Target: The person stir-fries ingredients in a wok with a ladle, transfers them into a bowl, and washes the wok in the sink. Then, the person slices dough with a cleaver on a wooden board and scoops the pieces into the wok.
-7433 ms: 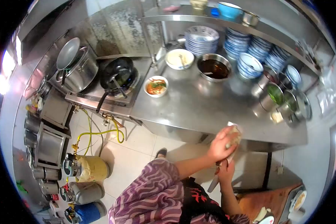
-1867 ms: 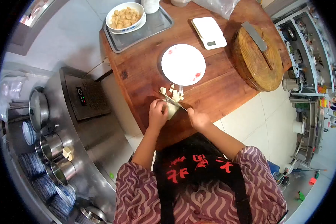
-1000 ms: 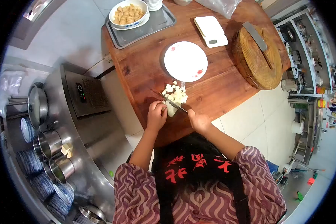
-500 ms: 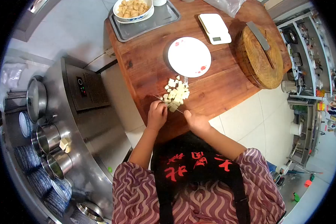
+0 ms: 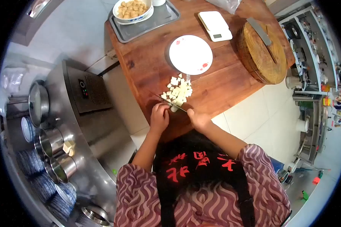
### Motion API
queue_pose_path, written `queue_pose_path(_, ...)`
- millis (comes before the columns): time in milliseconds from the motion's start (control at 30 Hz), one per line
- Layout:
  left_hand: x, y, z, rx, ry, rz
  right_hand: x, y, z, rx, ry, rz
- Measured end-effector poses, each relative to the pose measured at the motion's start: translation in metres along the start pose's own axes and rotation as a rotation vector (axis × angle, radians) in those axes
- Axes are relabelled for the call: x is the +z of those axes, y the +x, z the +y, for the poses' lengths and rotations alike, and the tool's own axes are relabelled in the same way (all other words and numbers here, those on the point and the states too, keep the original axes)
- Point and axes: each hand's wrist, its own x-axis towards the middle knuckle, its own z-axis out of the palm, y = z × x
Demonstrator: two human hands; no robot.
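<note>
My right hand (image 5: 198, 119) is closed around the handle of a knife (image 5: 181, 109), whose thin blade slants up to the left across the wooden table. Beside the blade, my left hand (image 5: 160, 117) has its fingers bent and pressed together against a pale vegetable piece (image 5: 173, 108), partly hidden by the fingers and the knife. Just beyond the blade lies a loose pile of pale diced cubes (image 5: 181, 90), which I cannot name more exactly. A white plate (image 5: 191, 55) with red flower marks stands behind the pile.
On the wooden table (image 5: 147, 68) are a grey tray (image 5: 155, 26) with a bowl (image 5: 140, 17) of light brown chunks, a white kitchen scale (image 5: 215, 24), and a round chopping block (image 5: 269, 56) bearing a cleaver (image 5: 259, 31). A steel counter (image 5: 102, 128) with pots stands left.
The knife has shifted slightly at the near edge of the cubes, and its blade shows at a different tilt. Both hands keep their hold. The whole view has moved a little.
</note>
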Motion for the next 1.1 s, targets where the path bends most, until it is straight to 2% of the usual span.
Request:
queue_pose_path(100, -0.006, 0.003, -0.003, -0.043, -0.006, 0.032, -0.028, -0.006, -0.003, 0.114, 0.105, -0.11)
queue_pose_path(133, -0.008, 0.001, -0.004, -0.056, -0.016, 0.036, -0.03, -0.01, -0.005, 0.087, 0.075, -0.114)
queue_pose_path(200, -0.009, -0.001, -0.006, -0.045, 0.026, 0.025, -0.034, -0.015, -0.012, 0.034, 0.013, -0.112)
queue_pose_path(267, -0.008, -0.003, -0.007, -0.043, 0.031, 0.007, -0.008, -0.005, -0.006, 0.025, -0.035, -0.054)
queue_pose_path(367, -0.008, -0.002, -0.003, 0.021, 0.03, 0.006, -0.007, -0.004, -0.012, 0.056, -0.061, -0.032)
queue_pose_path(400, -0.008, -0.004, -0.002, -0.026, -0.06, 0.04, -0.01, -0.005, -0.015, 0.077, -0.059, -0.029)
queue_pose_path(467, -0.007, 0.0, -0.001, -0.103, -0.247, 0.108, -0.006, -0.011, -0.008, 0.066, 0.051, 0.152)
queue_pose_path(500, -0.006, 0.003, -0.001, -0.251, -0.538, 0.12, -0.002, -0.014, -0.005, 0.06, 0.105, 0.235)
queue_pose_path(600, -0.004, 0.015, 0.006, -0.733, -1.391, 0.106, 0.01, -0.006, -0.002, 0.008, 0.535, 0.54)
queue_pose_path(667, -0.005, 0.03, 0.019, -0.756, -1.761, -0.159, 0.005, 0.002, -0.003, 0.272, 1.35, 0.083)
queue_pose_path(700, -0.005, 0.034, 0.026, -0.846, -1.892, -0.166, -0.007, 0.002, -0.014, 0.333, 1.394, 0.084)
queue_pose_path(733, -0.005, 0.038, 0.034, -0.942, -2.02, -0.167, 0.001, 0.007, -0.013, 0.302, 1.512, 0.047)
queue_pose_path(800, -0.004, 0.046, 0.037, -0.889, -2.128, -0.208, 0.008, 0.006, -0.013, 0.273, 1.477, 0.005)
queue_pose_path(867, -0.002, 0.052, 0.027, -0.926, -2.141, -0.108, 0.016, -0.005, -0.004, 0.274, 1.371, -0.033)
queue_pose_path(933, -0.009, 0.064, 0.022, -0.819, -2.192, -0.068, 0.014, -0.025, 0.007, 0.312, 1.241, -0.035)
queue_pose_path(967, -0.006, 0.067, -0.002, -0.615, -2.22, -0.259, 0.02, -0.036, 0.013, 0.361, 1.142, 0.08)
queue_pose_path(1000, -0.011, 0.08, 0.008, -0.857, -1.794, -0.019, 0.024, -0.045, 0.02, 0.41, 1.04, 0.189)
queue_pose_path(1067, 0.0, 0.1, -0.003, -0.638, -1.023, -0.116, 0.039, -0.051, 0.045, 0.297, 0.55, 0.575)
queue_pose_path(1100, 0.008, 0.11, -0.009, -0.496, -0.739, -0.17, 0.045, -0.051, 0.051, 0.237, 0.297, 0.75)
